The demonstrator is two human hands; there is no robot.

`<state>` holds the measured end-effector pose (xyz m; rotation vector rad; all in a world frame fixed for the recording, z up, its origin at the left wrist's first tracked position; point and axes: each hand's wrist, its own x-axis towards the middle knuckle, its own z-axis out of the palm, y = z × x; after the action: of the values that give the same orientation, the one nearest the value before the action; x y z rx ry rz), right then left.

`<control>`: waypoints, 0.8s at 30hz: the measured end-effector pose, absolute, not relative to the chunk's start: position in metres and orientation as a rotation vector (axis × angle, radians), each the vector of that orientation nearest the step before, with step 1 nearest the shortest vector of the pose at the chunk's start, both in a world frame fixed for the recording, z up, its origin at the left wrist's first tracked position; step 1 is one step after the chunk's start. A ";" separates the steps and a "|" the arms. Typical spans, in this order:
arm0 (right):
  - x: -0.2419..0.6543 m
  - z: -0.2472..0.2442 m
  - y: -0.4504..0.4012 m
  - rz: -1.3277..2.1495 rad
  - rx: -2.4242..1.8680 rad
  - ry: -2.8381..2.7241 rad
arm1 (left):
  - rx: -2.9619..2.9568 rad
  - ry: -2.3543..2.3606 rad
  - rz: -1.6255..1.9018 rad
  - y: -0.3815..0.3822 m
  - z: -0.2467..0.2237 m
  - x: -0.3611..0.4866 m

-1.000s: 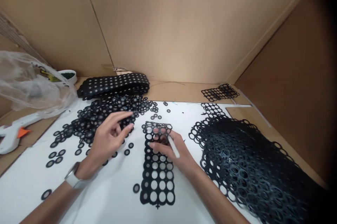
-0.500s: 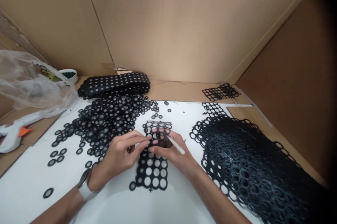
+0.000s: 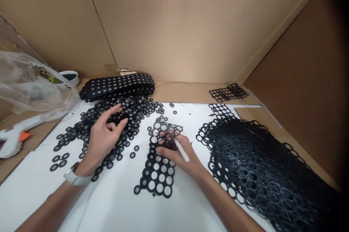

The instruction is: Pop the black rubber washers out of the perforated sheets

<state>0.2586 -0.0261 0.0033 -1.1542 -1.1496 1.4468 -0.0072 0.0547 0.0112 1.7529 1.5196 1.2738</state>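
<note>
My left hand (image 3: 105, 135) reaches over the pile of small black washers with grey centres (image 3: 128, 116). Its thumb and forefinger are apart with nothing between them. In the middle, my right hand (image 3: 181, 150) grips the upper part of a black sheet of joined rings (image 3: 161, 177), thumb on top and fingers beneath. Grey discs fill some holes along the sheet's left side; most other holes show white. A slim white stick (image 3: 181, 150) is also held in my right hand, slanting over it. One washer (image 3: 137, 189) touches the sheet's lower left corner.
To the right lies a large heap of black ring sheets (image 3: 253, 163), with another sheet (image 3: 229, 93) behind. A dotted black bundle (image 3: 118, 86) sits at the back left. At far left are a white glue gun (image 3: 13, 135), a plastic bag (image 3: 35, 83) and a white bowl (image 3: 69, 76).
My left hand has left the ring sheet and moved left to the washer pile, its fingers parting. My right hand stays on the sheet, whose upper end has tilted slightly right.
</note>
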 end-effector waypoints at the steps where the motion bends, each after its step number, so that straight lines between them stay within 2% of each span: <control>1: 0.260 0.002 -0.025 1.437 -1.141 -1.105 | 1.853 1.460 1.280 0.049 0.012 -0.003; 9: 0.261 -0.007 -0.025 1.562 -1.059 -0.841 | 2.373 0.716 1.137 0.016 -0.007 0.026; 15: 0.257 0.004 -0.029 1.554 -1.040 -1.046 | 2.104 0.881 1.158 0.013 -0.007 0.032; 21: 0.248 0.007 -0.027 1.242 -1.128 -1.420 | 1.574 1.070 0.881 0.013 -0.007 0.035; 24: 0.245 0.008 -0.026 1.211 -1.148 -1.478 | 1.298 1.127 0.764 0.011 -0.008 0.037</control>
<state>0.2455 -0.0258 0.0078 -1.1478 -1.4777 1.2106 0.0369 0.0107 -0.0077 1.2984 1.1265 0.7640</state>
